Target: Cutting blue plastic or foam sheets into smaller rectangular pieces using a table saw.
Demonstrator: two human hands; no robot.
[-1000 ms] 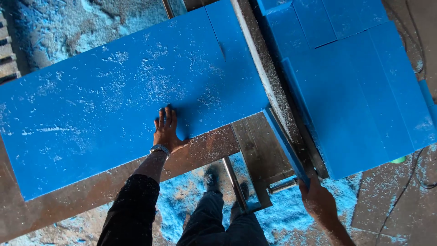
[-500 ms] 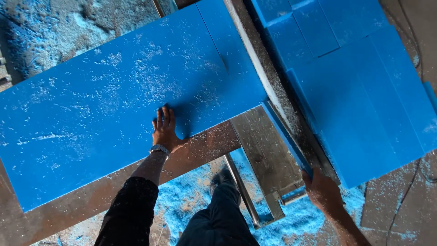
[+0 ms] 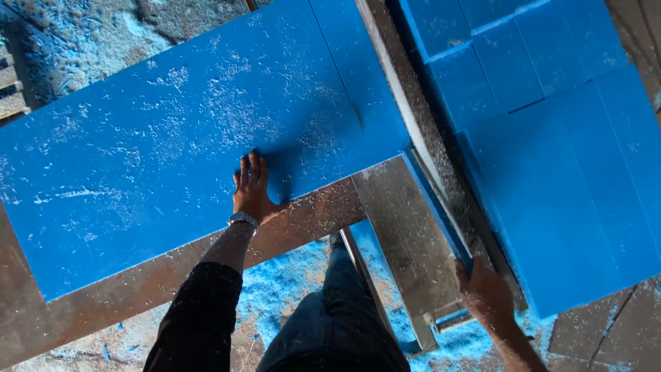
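A large blue board (image 3: 172, 151), dusted with pale shavings, lies across a metal saw table (image 3: 310, 220). My left hand (image 3: 253, 187) rests flat on the board's near edge, fingers spread, a watch on the wrist. A thin cut runs partway into the board at its right end. My right hand (image 3: 485, 293) grips the near end of a narrow blue strip (image 3: 437, 207) standing on edge along the metal guide rail (image 3: 413, 131).
Several cut blue slabs (image 3: 558, 158) lie stacked to the right of the rail. Blue dust and shavings cover the floor (image 3: 289, 289) around my dark-trousered legs. A wooden pallet edge (image 3: 10, 89) shows at far left.
The view has shifted slightly. My right hand has moved up a little along the narrow strip; my left hand stays pressed on the board.
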